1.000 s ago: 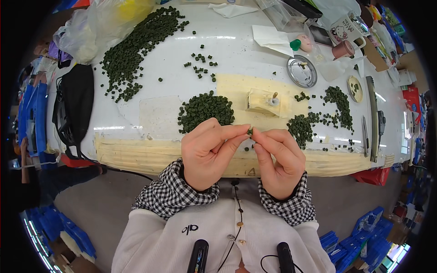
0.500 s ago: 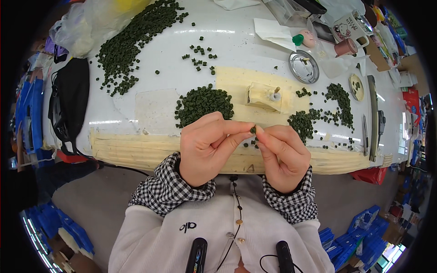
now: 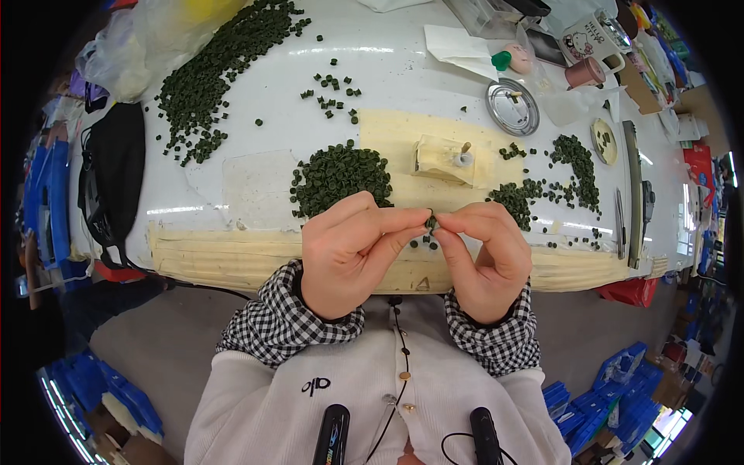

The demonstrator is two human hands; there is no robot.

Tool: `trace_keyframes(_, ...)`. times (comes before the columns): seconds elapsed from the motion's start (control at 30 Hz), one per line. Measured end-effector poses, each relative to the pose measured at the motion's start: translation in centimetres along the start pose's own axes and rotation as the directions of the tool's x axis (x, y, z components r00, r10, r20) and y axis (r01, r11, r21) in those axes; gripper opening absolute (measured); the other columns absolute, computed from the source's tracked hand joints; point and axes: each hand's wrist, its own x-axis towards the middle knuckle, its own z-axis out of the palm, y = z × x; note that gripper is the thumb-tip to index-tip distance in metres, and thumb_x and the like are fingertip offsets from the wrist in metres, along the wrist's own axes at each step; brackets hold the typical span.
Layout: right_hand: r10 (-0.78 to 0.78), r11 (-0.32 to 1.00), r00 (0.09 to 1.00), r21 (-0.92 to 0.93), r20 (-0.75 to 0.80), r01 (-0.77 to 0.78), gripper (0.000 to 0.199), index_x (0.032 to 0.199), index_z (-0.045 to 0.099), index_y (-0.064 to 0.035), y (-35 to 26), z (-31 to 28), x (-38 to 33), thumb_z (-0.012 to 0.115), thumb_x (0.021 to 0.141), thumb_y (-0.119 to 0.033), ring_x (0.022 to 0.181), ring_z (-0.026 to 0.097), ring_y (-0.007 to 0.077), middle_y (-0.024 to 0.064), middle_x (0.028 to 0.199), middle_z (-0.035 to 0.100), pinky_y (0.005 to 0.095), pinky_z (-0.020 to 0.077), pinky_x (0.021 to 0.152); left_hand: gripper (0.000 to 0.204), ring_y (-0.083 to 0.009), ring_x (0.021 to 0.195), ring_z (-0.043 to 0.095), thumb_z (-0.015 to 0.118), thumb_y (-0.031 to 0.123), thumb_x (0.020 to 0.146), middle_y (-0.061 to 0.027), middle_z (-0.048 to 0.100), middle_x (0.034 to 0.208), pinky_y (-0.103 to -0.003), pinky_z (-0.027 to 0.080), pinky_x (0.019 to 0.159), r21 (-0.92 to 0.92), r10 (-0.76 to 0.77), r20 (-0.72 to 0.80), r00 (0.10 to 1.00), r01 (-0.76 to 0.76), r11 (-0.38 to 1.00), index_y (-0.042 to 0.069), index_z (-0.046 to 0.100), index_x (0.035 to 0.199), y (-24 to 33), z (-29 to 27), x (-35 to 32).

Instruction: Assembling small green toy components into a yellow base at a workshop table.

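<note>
Held piece (image 3: 432, 222): dark green, matching the heaped pieces (image 3: 341, 178). Tabletop (image 3: 263, 81): white. Strip along its front edge (image 3: 225, 252) is pale yellow with faint brownish lines; the sheet (image 3: 387, 139) under the block (image 3: 440, 161) is plain pale yellow. Sleeve cuffs (image 3: 265, 333): black-and-white check. Garment (image 3: 252, 411): off-white, dark lettering on the chest. Bag at left (image 3: 116, 170): black. Round dish (image 3: 497, 112): silver. Spool (image 3: 583, 72): dusky pink. Crates (image 3: 128, 399): blue. Floor (image 3: 209, 310): grey.

A glossy white worktable (image 3: 387, 85), heaped small dark-green cylindrical pieces (image 3: 341, 177) and blue plastic bins (image 3: 133, 397) suggest a workshop.
</note>
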Motion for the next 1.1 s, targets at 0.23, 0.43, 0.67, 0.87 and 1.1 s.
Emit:
trace_keyframes(0.23,-0.026,0.999,1.0,-0.033,0.001,0.026,0.021,0.092,0.067,-0.0001,-0.06,-0.01,0.06,0.07,0.072,0.008,0.072,0.062,0.0195,0.0104,0.083,0.062,0.0261,0.0487,0.064,0.023,-0.0082,0.052,0.036,0.073,-0.005,0.072,0.0002,0.045,0.061,-0.022,0.027,0.046,0.023,0.028,0.009,1.0,-0.028,0.999,0.002,0.071,0.093,-0.1,0.07,-0.01)
trace_keyframes(0.43,-0.039,0.999,0.999,-0.03,0.004,0.039,0.022,0.092,0.067,-0.0001,0.02,0.08,0.09,0.07,0.072,0.008,0.072,0.062,0.0201,0.0107,0.083,0.062,0.0264,0.0489,0.064,0.023,-0.0081,0.052,0.036,0.073,-0.005,0.072,-0.0002,0.047,0.062,-0.022,0.028,0.046,0.016,0.032,0.003,0.999,-0.032,0.999,0.002,0.07,0.093,-0.18,0.06,-0.09)
trace_keyframes(0.67,-0.052,0.997,0.999,-0.048,0.009,0.052,0.022,0.093,0.067,-0.0002,-0.03,0.05,0.1,0.07,0.072,0.008,0.072,0.062,0.0204,0.0106,0.083,0.062,0.0265,0.0492,0.063,0.023,-0.0079,0.052,0.036,0.074,-0.004,0.072,0.0002,0.045,0.062,-0.022,0.028,0.046,0.013,0.026,0.016,1.0,-0.026,1.0,0.002,0.071,0.094,-0.03,-0.12,-0.01)
trace_keyframes(0.87,-0.054,0.998,0.999,-0.042,0.002,0.054,0.023,0.093,0.067,-0.0002,0.01,0.11,0.08,0.071,0.072,0.008,0.072,0.062,0.0199,0.0103,0.083,0.062,0.0264,0.0491,0.063,0.024,-0.0079,0.052,0.036,0.074,-0.004,0.072,0.0004,0.044,0.062,-0.022,0.027,0.046,0.005,0.017,0.02,1.0,-0.017,1.0,0.002,0.071,0.094,-0.05,-0.23,0.0)
trace_keyframes(1.1,-0.049,0.998,0.999,-0.047,-0.006,0.049,0.021,0.09,0.067,0.0002,-0.06,0.14,0.12,0.071,0.071,0.008,0.072,0.062,0.0199,0.0108,0.083,0.063,0.0266,0.0491,0.063,0.025,-0.0077,0.052,0.036,0.074,-0.005,0.071,0.0008,0.043,0.062,-0.022,0.028,0.046,0.014,0.034,0.015,0.999,-0.034,0.999,0.003,0.071,0.095,0.05,-0.29,0.06)
